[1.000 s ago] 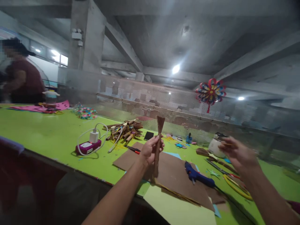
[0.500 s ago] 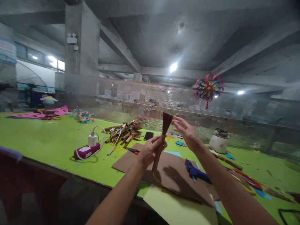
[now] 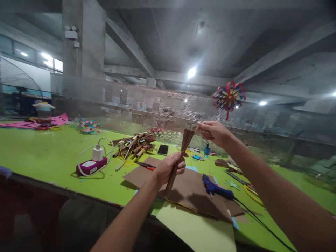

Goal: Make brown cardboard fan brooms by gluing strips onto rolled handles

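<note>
My left hand (image 3: 172, 167) is wrapped round the narrow middle of a brown paper roll (image 3: 187, 139), pleated and flared at its top. The roll is tilted, its lower end over a brown cardboard sheet (image 3: 189, 189). A yellow string trails from that lower end across the cardboard. Just right of the flared top, my right hand (image 3: 214, 133) is closed in a pinch. What lies between its fingertips is too small to make out. On the cardboard's right side rests a blue glue gun (image 3: 216, 189) with a dark cord.
Left of the cardboard lie a pile of brown paper rolls (image 3: 136, 144), a purple power strip (image 3: 91, 166) with a white charger, and a black phone (image 3: 163, 149). Yellow-handled scissors (image 3: 253, 195) lie at right. A perforated metal screen (image 3: 120, 101) runs behind the green table (image 3: 52, 150).
My right hand has gone from loosely spread fingers at the flared top to a pinch slightly right of it. The roll has turned a little, and the view has shifted rightward.
</note>
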Available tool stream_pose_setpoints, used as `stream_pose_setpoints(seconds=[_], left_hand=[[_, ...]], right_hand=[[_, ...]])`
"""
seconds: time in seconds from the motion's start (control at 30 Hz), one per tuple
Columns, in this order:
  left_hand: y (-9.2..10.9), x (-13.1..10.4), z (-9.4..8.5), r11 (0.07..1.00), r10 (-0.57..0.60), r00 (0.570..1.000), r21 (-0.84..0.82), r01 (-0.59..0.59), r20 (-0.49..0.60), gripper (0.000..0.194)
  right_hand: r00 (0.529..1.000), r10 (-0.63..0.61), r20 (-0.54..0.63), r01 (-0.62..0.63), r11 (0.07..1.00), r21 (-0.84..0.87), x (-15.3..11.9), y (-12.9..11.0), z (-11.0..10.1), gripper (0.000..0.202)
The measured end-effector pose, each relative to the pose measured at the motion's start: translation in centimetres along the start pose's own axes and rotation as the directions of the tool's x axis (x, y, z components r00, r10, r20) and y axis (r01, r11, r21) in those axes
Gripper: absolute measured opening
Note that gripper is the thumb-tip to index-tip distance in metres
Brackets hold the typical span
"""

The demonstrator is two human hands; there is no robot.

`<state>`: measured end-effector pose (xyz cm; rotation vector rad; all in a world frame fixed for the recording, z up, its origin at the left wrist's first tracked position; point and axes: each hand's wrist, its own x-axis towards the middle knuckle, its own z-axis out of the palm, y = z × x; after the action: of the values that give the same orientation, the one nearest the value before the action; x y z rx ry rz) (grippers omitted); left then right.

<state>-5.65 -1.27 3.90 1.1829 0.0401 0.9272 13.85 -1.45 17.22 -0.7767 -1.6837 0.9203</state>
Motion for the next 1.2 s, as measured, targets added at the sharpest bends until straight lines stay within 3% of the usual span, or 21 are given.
stream_pose_setpoints(seconds=[0.23, 0.4, 0.6, 0.7, 0.8, 0.93, 1.07, 1.2], left_hand=[[0.0, -0.2, 0.0, 0.999, -0.05, 0.998, 0.007, 0.05, 0.029, 0.029], [-0.2, 0.0, 0.0, 0.998, -0.05, 0.999, 0.034, 0.049, 0.02, 0.028], [-0.3, 0.1, 0.0, 0.999, -0.036, 0.998, 0.011, 0.035, 0.056, 0.026], [-0.2, 0.3, -0.4, 1.0, 0.016, 0.999, -0.011, -0.016, 0.034, 0.024], [0.2, 0.6, -1.0, 0.989, 0.14, 0.988, -0.042, -0.143, -0.066, 0.021], [0.9, 0.9, -1.6, 0.95, 0.288, 0.932, -0.054, -0.306, -0.222, 0.019], [1.2, 1.0, -1.5, 0.952, 0.267, 0.903, -0.055, -0.302, -0.336, 0.017], [1.2, 0.8, -1.2, 0.961, 0.215, 0.901, -0.085, -0.265, -0.377, 0.019]], right_hand=[[0.98, 0.008, -0.2, -0.032, 0.993, -0.116, 1.5, 0.0, -0.4, 0.031], [0.927, -0.075, -0.367, 0.011, 0.985, -0.174, 2.2, -0.6, -1.6, 0.028], [0.892, -0.108, -0.44, 0.033, 0.984, -0.175, 2.5, -0.3, -3.3, 0.026], [0.897, -0.078, -0.436, 0.015, 0.989, -0.146, 1.4, 0.4, -3.1, 0.025], [0.943, -0.026, -0.332, -0.022, 0.99, -0.141, -1.6, 1.2, -1.3, 0.026], [0.983, 0.039, -0.182, -0.095, 0.947, -0.308, -7.0, 3.1, 2.9, 0.031], [0.998, 0.04, -0.055, -0.063, 0.846, -0.529, -10.2, 6.5, 7.1, 0.032], [0.999, -0.05, 0.017, 0.047, 0.68, -0.732, -11.5, 10.0, 9.6, 0.035]])
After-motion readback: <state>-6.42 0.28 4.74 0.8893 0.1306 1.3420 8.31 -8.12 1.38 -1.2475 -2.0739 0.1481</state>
